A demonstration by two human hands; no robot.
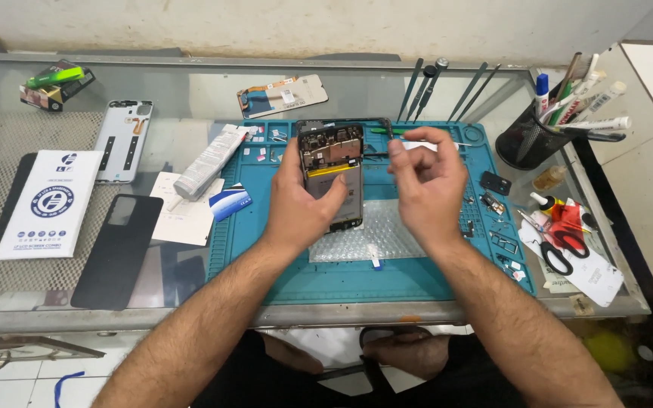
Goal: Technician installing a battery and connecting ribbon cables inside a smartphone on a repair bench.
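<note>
Left hand [300, 200] grips an opened smartphone [332, 174] upright over the middle of the teal repair mat [357, 276], circuit board and battery exposed. Right hand [426, 185] pinches black tweezers [389, 130] at the phone's top right corner. Step in hand looks like picking at a connector or screw; next move needs steady, fine tip placement.

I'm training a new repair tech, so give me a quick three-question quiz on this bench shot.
1. True or false: the left hand holds the opened phone above the blue mat.
2. Where are the red-handled scissors? A) on the mat B) right of the mat C) in the pen cup
3. What thin tool does the right hand pinch?

Key: 1 true; 2 B; 3 tweezers.
</note>
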